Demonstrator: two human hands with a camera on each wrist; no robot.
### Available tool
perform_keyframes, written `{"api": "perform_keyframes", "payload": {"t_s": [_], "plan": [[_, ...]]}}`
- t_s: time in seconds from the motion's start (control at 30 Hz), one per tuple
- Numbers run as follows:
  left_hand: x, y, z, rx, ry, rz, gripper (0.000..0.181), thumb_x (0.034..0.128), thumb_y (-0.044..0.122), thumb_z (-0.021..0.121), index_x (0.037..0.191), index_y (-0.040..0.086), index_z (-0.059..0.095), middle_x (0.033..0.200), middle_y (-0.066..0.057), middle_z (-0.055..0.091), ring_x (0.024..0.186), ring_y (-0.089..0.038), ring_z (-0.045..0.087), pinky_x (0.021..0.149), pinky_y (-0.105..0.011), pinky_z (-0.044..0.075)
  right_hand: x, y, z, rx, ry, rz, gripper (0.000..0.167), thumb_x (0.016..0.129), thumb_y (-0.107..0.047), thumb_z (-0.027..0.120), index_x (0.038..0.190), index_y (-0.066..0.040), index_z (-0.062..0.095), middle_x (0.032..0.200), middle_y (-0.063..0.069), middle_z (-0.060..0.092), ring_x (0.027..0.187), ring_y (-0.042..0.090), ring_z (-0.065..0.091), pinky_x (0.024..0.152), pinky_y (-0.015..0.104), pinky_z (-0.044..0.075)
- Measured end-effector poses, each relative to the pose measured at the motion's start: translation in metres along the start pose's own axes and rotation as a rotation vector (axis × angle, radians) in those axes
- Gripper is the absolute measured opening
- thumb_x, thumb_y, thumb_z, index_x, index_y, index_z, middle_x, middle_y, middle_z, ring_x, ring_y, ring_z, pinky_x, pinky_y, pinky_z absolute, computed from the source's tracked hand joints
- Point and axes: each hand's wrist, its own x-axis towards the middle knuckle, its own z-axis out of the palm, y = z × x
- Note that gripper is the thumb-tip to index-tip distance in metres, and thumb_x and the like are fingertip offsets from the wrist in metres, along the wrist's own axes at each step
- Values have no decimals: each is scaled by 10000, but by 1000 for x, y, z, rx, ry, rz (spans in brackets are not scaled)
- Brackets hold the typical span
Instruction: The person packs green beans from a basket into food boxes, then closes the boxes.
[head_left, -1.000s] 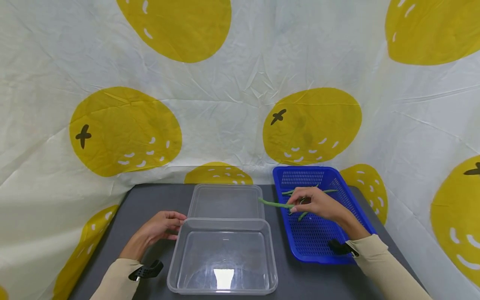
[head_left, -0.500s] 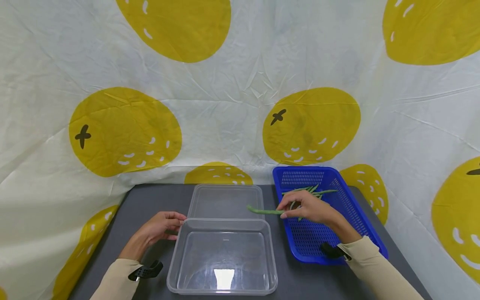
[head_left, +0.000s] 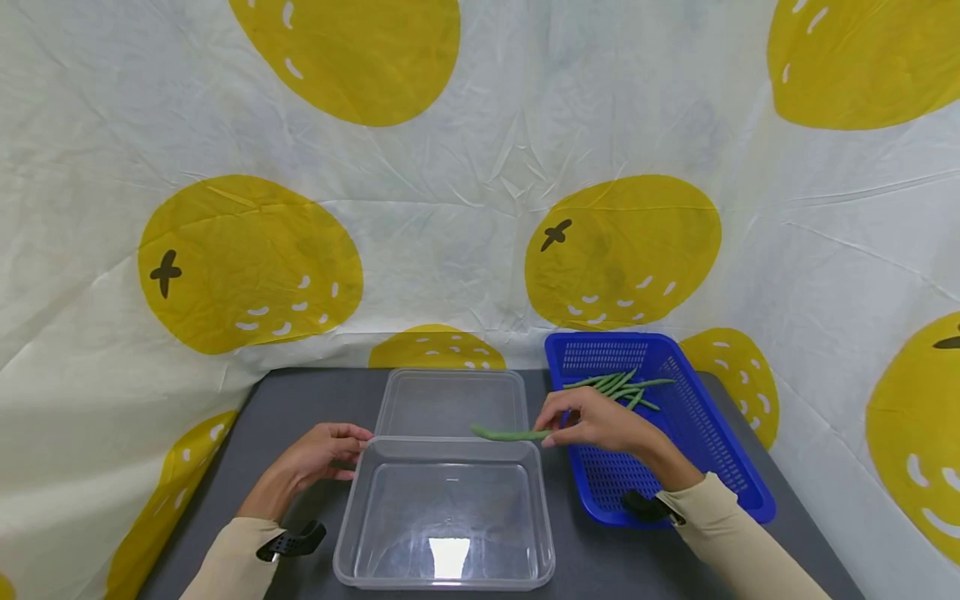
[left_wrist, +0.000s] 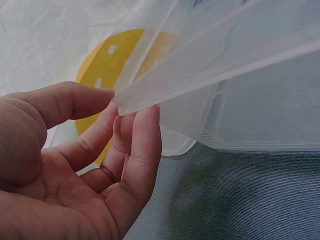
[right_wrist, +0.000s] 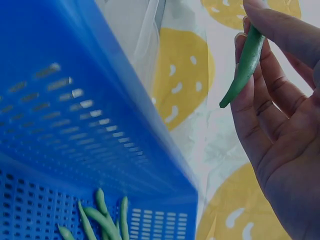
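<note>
A single green bean (head_left: 510, 434) is pinched between the thumb and fingers of my right hand (head_left: 600, 423). Its free end points left, above the far right corner of a clear plastic container (head_left: 442, 582). In the right wrist view the bean's other tip (right_wrist: 234, 91) sticks out past the fingers. My left hand (head_left: 318, 454) is at the container's far left corner, and the left wrist view shows its thumb and fingers (left_wrist: 145, 145) gripping the rim there. Several more green beans (head_left: 622, 382) lie at the far end of a blue perforated basket (head_left: 622, 492).
A clear flat lid (head_left: 453, 404) lies on the dark table (head_left: 300, 400) behind the container. The basket stands to the container's right, with a narrow strip of table between them. A white cloth (head_left: 442, 250) printed with yellow fruit hangs behind.
My right hand has moved left and toward me with the green bean, from over the basket toward the container. More beans in the basket are uncovered. The left hand stays in place.
</note>
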Motion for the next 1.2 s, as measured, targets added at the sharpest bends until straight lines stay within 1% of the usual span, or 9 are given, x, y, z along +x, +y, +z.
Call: {"api": "perform_keyframes", "payload": {"t_s": [0.17, 0.33, 0.6, 0.77, 0.93, 1.03, 1.2], "plan": [[1, 0, -1, -5, -7, 0, 389, 982, 152, 642, 1282, -92, 598, 1027, -107, 725, 869, -209, 675, 722, -390, 589, 6, -3, 6, 28, -19, 10, 127, 913, -128, 761, 1036, -154, 770, 970, -6, 690, 813, 142, 651, 744, 394, 583], [1, 0, -2, 0, -16, 7, 396, 982, 159, 646, 1285, -92, 597, 1036, -112, 724, 877, -215, 676, 732, -389, 588, 13, -6, 14, 51, -33, 16, 150, 896, -99, 774, 1009, -196, 755, 963, -1, 688, 808, 150, 644, 734, 409, 579], [2, -1, -2, -1, -12, -5, 400, 979, 161, 649, 1288, -87, 599, 1039, -113, 724, 875, -209, 677, 737, -390, 588, 20, -12, 31, 70, -71, 45, 146, 876, -179, 808, 1000, -226, 745, 966, -17, 685, 831, 135, 630, 761, 367, 568], [2, -2, -2, -3, -20, 4, 394, 983, 153, 642, 1289, -90, 594, 1028, -106, 724, 873, -214, 675, 731, -390, 587, 24, -15, 41, 104, -92, 20, 160, 863, -153, 817, 994, -198, 739, 936, -1, 674, 808, 109, 612, 735, 370, 563], [1, -1, -2, -2, -27, 8, 397, 987, 153, 634, 1297, -92, 587, 1023, -101, 721, 872, -213, 672, 732, -388, 586, 26, -14, 51, 132, -109, -5, 165, 857, -142, 821, 998, -165, 738, 922, 4, 667, 814, 77, 596, 730, 327, 560], [0, 0, -2, -2, -26, 8, 398, 987, 153, 634, 1296, -94, 587, 1023, -102, 722, 873, -213, 673, 731, -387, 586, 28, -15, 56, 150, -119, -5, 177, 853, -155, 826, 1010, -155, 743, 921, 15, 666, 820, 71, 592, 730, 298, 561], [0, 1, -2, 2, -24, 4, 397, 990, 156, 633, 1296, -93, 587, 1034, -104, 724, 882, -218, 675, 737, -392, 587, 30, -18, 62, 156, -148, 8, 192, 856, -161, 823, 1031, -172, 746, 934, -3, 662, 843, 62, 600, 756, 343, 580]]}}
